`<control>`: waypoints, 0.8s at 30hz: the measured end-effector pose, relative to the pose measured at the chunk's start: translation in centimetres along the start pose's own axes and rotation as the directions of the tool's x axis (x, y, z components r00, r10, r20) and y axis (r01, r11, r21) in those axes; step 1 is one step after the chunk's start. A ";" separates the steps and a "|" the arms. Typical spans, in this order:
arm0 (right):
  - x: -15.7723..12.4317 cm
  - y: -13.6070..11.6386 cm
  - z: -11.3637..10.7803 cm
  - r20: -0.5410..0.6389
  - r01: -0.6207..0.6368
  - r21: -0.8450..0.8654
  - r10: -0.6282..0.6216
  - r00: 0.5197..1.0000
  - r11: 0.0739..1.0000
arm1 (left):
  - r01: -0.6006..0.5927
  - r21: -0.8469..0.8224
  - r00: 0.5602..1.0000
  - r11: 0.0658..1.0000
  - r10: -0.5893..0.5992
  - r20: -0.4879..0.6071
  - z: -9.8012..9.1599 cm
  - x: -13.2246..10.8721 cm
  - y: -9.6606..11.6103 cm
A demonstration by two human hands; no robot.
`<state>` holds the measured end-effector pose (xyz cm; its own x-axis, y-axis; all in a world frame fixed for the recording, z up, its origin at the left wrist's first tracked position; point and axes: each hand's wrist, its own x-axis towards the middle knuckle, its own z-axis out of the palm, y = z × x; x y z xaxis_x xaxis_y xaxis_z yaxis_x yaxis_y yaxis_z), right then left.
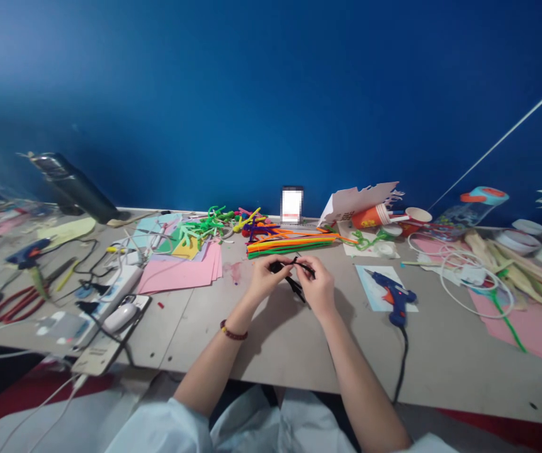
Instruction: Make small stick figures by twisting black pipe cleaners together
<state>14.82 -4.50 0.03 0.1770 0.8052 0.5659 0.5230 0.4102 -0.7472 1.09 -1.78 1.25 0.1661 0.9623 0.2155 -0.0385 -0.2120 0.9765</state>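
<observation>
Head view looks down on both hands meeting over the middle of a grey surface (271, 343). The left hand (264, 275) and the right hand (320, 289) each pinch a black pipe cleaner (298, 287) with fingertips closed on it. The pipe cleaner runs between the two hands, bent, with one loose end hanging down towards the surface beside the right hand. It is held just above the surface, not lying on it. A red bead bracelet (233, 332) sits on the left wrist.

Just beyond the hands lies a bundle of orange and green pipe cleaners (289, 245), close to the fingertips but apart from them. To the right of the right hand, a blue glue gun (394, 296) rests on a pale sheet, its black cord trailing over the near edge. To the left of the left hand lies a stack of pink paper (180, 275). Further left are a white power strip (120, 286) and red-handled scissors (16, 304). At the far right a coiled white cable (459, 277) lies well apart from the hands.
</observation>
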 end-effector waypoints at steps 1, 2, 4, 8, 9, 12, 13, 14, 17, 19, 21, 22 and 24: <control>0.0 0.0 0.0 0.004 -0.013 0.015 0.013 1.000 1.000 | 0.006 -0.021 1.000 1.000 -0.006 -0.010 0.0 0.0 -0.1; -0.1 0.1 0.1 0.012 -0.018 0.028 0.018 1.000 0.999 | 0.010 -0.036 1.000 0.999 -0.010 -0.022 0.1 0.0 -0.3; -0.2 0.1 0.2 0.027 -0.017 0.046 0.016 0.999 0.999 | 0.017 -0.055 0.999 0.998 -0.019 -0.048 0.1 0.0 -0.5; -0.3 0.2 0.4 0.028 -0.011 0.055 0.009 1.000 0.998 | 0.057 -0.085 0.993 0.995 -0.065 -0.094 0.4 -0.1 -0.6; -0.4 0.2 0.4 0.025 -0.005 0.051 0.004 1.000 0.999 | 0.063 -0.095 0.992 0.993 -0.073 -0.104 0.5 -0.1 -0.6; -0.4 0.1 0.4 0.013 0.045 0.016 -0.045 0.999 0.999 | 0.070 -0.131 0.988 0.989 -0.087 -0.125 0.7 -0.1 -0.5; -0.3 0.0 0.4 0.009 0.069 -0.004 -0.069 0.998 0.998 | 0.073 -0.141 0.987 0.987 -0.092 -0.130 0.7 -0.1 -0.5; -0.3 0.0 0.4 0.005 0.093 -0.026 -0.092 0.996 0.995 | 0.077 -0.151 0.986 0.986 -0.097 -0.133 0.7 -0.1 -0.6; -0.3 0.0 0.4 0.003 0.136 -0.072 -0.136 0.991 0.988 | 0.079 -0.168 0.985 0.983 -0.103 -0.137 0.8 -0.1 -0.7; -0.3 0.0 0.4 0.000 0.151 -0.100 -0.152 0.988 0.983 | 0.087 -0.187 0.984 0.978 -0.114 -0.135 0.7 0.0 -0.7; -0.3 0.0 0.4 -0.005 0.170 -0.143 -0.172 0.985 0.975 | 0.113 -0.221 0.983 0.969 -0.142 -0.120 0.7 0.0 -0.7; -0.3 0.0 0.4 -0.008 0.183 -0.165 -0.187 0.982 0.969 | 0.131 -0.242 0.981 0.961 -0.161 -0.107 0.6 0.0 -0.7; -0.4 0.1 0.4 -0.013 0.212 -0.203 -0.219 0.976 0.956 | 0.167 -0.286 0.978 0.944 -0.196 -0.075 0.5 0.1 -0.6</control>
<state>14.45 -4.59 -0.38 0.0690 0.6904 0.7201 0.7067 0.4757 -0.5237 1.62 -1.67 0.65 0.0962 0.9952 0.0193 -0.2901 0.0094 0.9570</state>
